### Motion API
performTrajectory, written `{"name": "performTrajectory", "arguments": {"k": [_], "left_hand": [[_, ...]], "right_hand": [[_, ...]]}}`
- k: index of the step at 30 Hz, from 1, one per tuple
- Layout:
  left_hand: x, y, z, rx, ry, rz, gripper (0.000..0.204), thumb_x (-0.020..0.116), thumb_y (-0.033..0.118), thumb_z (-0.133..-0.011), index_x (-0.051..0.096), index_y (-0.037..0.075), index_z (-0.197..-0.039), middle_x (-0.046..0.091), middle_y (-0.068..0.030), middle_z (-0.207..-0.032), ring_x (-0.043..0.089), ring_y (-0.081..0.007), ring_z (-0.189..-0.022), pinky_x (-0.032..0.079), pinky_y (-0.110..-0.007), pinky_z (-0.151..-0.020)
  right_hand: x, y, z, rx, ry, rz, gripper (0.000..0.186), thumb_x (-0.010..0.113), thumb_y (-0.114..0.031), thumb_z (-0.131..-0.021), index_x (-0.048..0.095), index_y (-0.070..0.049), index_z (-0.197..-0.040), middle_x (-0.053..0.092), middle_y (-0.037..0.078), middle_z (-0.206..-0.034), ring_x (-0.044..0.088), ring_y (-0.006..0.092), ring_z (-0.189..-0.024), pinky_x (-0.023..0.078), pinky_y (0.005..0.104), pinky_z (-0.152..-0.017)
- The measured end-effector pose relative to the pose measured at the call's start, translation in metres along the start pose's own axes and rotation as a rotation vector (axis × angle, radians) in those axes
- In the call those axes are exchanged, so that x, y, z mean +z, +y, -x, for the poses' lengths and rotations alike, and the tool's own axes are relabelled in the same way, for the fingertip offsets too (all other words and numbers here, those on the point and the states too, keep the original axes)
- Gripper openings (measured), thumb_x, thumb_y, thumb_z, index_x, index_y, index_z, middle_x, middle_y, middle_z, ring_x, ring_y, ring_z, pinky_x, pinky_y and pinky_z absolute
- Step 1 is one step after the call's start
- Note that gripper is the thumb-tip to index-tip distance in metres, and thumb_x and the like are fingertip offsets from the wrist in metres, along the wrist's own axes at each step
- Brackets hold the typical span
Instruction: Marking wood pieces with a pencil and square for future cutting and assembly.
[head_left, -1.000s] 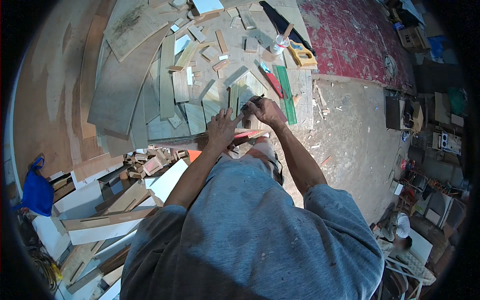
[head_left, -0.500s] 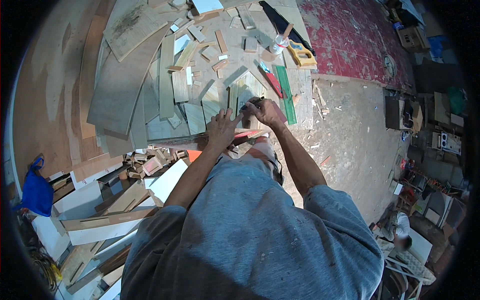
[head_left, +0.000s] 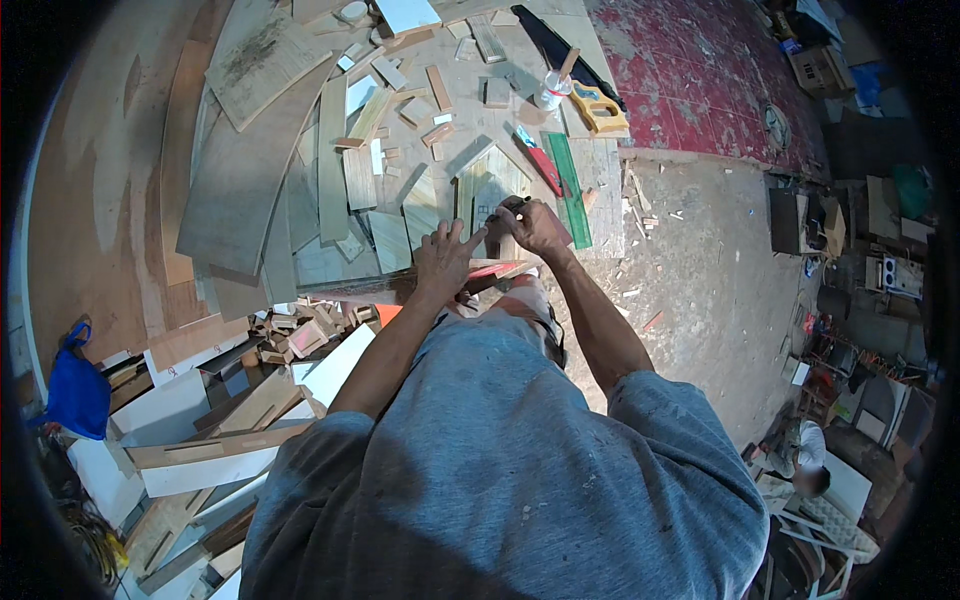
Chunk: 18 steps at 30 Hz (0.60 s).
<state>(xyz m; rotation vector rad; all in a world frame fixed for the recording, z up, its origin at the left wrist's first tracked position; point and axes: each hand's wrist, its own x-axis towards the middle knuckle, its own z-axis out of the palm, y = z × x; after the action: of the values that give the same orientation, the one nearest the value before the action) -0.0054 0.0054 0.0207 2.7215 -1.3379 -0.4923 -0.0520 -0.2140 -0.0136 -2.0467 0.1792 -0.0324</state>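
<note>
A small house-shaped wooden piece with a pointed top lies near the workbench's front edge. Lines like a little window are marked on its face. My right hand is closed round a small dark tool over this piece; its kind is mostly hidden by the fingers. My left hand has its fingers spread, one fingertip reaching toward the piece's lower left side. Right of the piece lie a red-handled tool and a green ruler-like strip.
Wood offcuts and boards cover the left of the bench. A yellow-handled handsaw and a white cup with a stick sit at the far right. Scrap wood piles up below left. Another person is at the lower right.
My right hand has shifted very slightly over the house-shaped piece, and more of the marked lines show. The left hand stays nearly in place. The view has tilted a little.
</note>
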Motion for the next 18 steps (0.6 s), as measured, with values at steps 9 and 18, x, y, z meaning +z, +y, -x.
{"name": "performTrajectory", "arguments": {"k": [9, 18], "left_hand": [[0.002, -0.004, -0.001, 0.024, 0.057, 0.003, 0.056, 0.068, 0.021, -0.086, 0.055, 0.029, -0.141, 0.053, -0.0094, -0.129, 0.05, -0.0293, -0.12, 0.045, -0.047, -0.089], [0.01, -0.006, -0.001, 0.035, 0.077, 0.027, 0.068, 0.069, 0.01, -0.08, 0.053, 0.027, -0.144, 0.05, -0.0101, -0.125, 0.05, -0.0303, -0.119, 0.047, -0.048, -0.089]], "right_hand": [[0.031, 0.022, 0.042, 0.17, 0.289, -0.22, 0.03, 0.069, -0.019, -0.095, 0.071, 0.006, -0.11, 0.076, 0.021, -0.095, 0.074, 0.0248, -0.087, 0.057, 0.0353, -0.077], [0.035, 0.012, 0.046, 0.144, 0.234, -0.193, 0.024, 0.068, -0.013, -0.095, 0.071, 0.005, -0.11, 0.076, 0.016, -0.096, 0.071, 0.0183, -0.089, 0.056, 0.0318, -0.079]]}}
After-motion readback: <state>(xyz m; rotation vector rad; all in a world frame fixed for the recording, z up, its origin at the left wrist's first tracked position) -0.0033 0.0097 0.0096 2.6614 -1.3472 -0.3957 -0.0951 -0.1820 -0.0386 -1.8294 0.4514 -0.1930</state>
